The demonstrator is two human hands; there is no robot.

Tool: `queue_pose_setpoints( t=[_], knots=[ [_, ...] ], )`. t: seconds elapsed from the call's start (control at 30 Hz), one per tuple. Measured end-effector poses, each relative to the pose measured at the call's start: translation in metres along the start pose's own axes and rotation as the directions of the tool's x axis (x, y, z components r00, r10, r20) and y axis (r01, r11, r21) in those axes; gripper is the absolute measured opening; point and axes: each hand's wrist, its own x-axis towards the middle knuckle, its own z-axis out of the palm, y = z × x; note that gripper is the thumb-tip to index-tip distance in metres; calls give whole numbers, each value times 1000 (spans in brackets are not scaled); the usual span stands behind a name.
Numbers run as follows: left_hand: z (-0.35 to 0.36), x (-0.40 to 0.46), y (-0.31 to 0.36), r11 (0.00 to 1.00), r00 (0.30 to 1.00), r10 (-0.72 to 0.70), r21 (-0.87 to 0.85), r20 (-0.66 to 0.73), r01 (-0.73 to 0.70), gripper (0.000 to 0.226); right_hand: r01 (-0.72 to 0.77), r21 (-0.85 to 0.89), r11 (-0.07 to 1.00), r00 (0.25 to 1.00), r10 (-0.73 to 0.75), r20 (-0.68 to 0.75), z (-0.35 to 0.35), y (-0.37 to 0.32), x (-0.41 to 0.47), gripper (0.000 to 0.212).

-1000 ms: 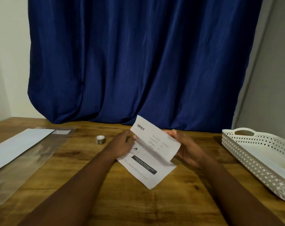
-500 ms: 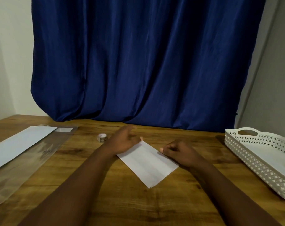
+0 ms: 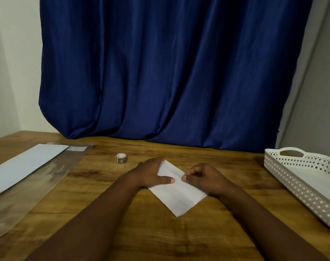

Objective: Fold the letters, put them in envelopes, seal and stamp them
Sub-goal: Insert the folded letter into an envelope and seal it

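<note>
A folded white letter (image 3: 179, 194) lies at an angle on the wooden table (image 3: 103, 213) in front of me. My left hand (image 3: 151, 174) rests flat on its upper left part, fingers straight and thumb stretched across the paper. My right hand (image 3: 203, 178) has curled fingers, and its thumb and fingertip pinch the letter's right edge. A white envelope (image 3: 22, 164) lies at the far left on a clear plastic sleeve (image 3: 28, 194). A small roll of stamps (image 3: 121, 158) stands behind my left hand.
A white perforated basket (image 3: 292, 178) with a handle sits at the right edge of the table. A dark blue curtain (image 3: 169, 72) hangs behind the table. Bare wood shows between the letter and the near edge.
The letter's upper flap, raised one second ago, now lies folded flat on the table. My left hand moved onto the paper and my right hand slid along its right edge.
</note>
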Motion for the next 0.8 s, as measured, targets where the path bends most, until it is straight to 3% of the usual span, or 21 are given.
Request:
queue_pose_setpoints(
  t=[0.27,0.47,0.8],
  knots=[
    [3,4,-4,999,999,9,-42,-49,-11,104,-59,175,983,997,65,-28,-2,-5,2,8],
    [4,6,-8,973,987,27,-221,-160,-62,105,-81,260,962,995,91,-28,-5,-9,2,35],
    [6,15,-6,881,927,40,-424,-373,-208,70,-80,319,944,997,82,9,-9,-7,-4,51]
  ],
)
